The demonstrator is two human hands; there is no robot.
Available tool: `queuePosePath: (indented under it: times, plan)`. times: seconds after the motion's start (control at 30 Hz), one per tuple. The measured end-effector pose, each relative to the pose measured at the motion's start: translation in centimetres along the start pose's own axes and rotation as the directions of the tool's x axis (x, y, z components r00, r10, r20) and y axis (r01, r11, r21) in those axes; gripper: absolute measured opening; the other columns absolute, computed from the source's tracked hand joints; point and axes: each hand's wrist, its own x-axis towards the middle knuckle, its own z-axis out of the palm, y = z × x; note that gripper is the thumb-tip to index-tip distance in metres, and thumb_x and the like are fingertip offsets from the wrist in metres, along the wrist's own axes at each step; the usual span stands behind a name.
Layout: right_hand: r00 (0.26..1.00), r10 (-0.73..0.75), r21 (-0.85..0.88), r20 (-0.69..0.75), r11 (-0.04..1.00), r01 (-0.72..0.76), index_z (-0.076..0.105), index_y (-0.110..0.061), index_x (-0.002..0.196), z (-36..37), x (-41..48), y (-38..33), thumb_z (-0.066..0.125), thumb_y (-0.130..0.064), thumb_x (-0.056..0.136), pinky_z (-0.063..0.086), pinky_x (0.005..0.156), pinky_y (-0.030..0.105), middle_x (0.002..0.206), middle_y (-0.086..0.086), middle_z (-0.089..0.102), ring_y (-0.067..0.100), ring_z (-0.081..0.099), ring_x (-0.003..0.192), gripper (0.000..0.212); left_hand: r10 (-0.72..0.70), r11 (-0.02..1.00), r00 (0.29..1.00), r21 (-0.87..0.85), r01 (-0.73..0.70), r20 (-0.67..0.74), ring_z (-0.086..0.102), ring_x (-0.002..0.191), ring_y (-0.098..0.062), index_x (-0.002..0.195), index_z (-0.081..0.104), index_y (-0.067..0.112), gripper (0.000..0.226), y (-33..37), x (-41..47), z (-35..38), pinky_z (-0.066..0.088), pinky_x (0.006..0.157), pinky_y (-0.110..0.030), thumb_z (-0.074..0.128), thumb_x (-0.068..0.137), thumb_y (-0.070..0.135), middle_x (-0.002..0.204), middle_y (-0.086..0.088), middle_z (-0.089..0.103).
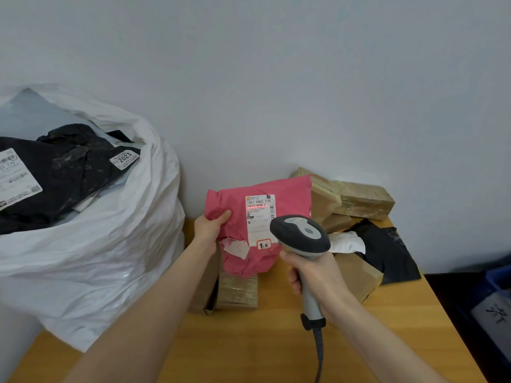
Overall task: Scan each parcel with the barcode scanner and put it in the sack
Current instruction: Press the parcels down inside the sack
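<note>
While the red scan line sits across the barcode on the label, you're mid-scan on the pink parcel: your left hand grips its left edge, thumb over the front, holding it upright above the wooden table. Your right hand is wrapped round the handle of the barcode scanner, its head just beside the label. Next, I'd say, it swings left into the white sack, already heaped with black parcels, so you'll need to lift it over that rim. Brown taped boxes and a black bag wait against the plain pale wall, and a blue bin stands off to the right.
</note>
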Motion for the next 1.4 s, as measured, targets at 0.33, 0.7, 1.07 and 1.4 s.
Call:
queuePosePath:
  times: [0.33,0.7,1.07,1.4]
  plan:
    - [0.999,-0.016,0.083,0.030,0.996,0.013,0.068,-0.004,0.085,-0.56,-0.23,-0.42,0.072,-0.020,0.086,0.043,0.046,0.027,0.059,0.012,0.066,0.016,0.052,0.041,0.016,0.007,1.000,1.000,-0.001,-0.007,-0.015,0.063,0.104,-0.030,0.125,0.058,-0.003,0.057,-0.21,-0.31,0.42,0.053,0.091,-0.047,0.080,0.075,0.016,0.118,-0.016,0.065]
    - [0.999,0.006,0.038,0.036,0.999,-0.008,0.068,-0.001,0.072,-0.67,-0.08,-0.22,0.072,-0.018,0.085,0.043,0.047,0.027,0.055,0.010,0.062,0.016,0.051,0.041,0.021,-0.008,1.000,1.000,-0.005,0.008,-0.008,0.063,0.099,-0.028,0.125,0.057,-0.003,0.056,-0.42,-0.38,0.43,0.054,0.086,-0.044,0.079,0.077,0.015,0.119,-0.016,0.065]
    - [0.999,0.011,0.032,0.036,0.999,-0.012,0.067,-0.002,0.073,-0.47,-0.11,-0.21,0.072,-0.017,0.085,0.042,0.047,0.027,0.053,0.008,0.060,0.016,0.050,0.042,0.020,-0.020,1.000,1.000,-0.004,0.019,-0.023,0.062,0.085,-0.021,0.121,0.059,0.000,0.051,-0.50,-0.21,0.13,0.052,0.065,-0.032,0.079,0.077,0.015,0.115,-0.014,0.066]
    - [0.999,0.003,0.027,0.040,1.000,-0.004,0.065,-0.005,0.069,-0.18,0.06,-0.11,0.072,-0.017,0.086,0.042,0.046,0.026,0.052,0.007,0.059,0.015,0.049,0.040,0.022,-0.010,0.999,1.000,0.030,0.010,-0.020,0.062,0.096,-0.025,0.125,0.057,0.000,0.056,-0.49,0.37,-0.02,0.053,0.077,-0.038,0.080,0.077,0.018,0.118,-0.013,0.065]
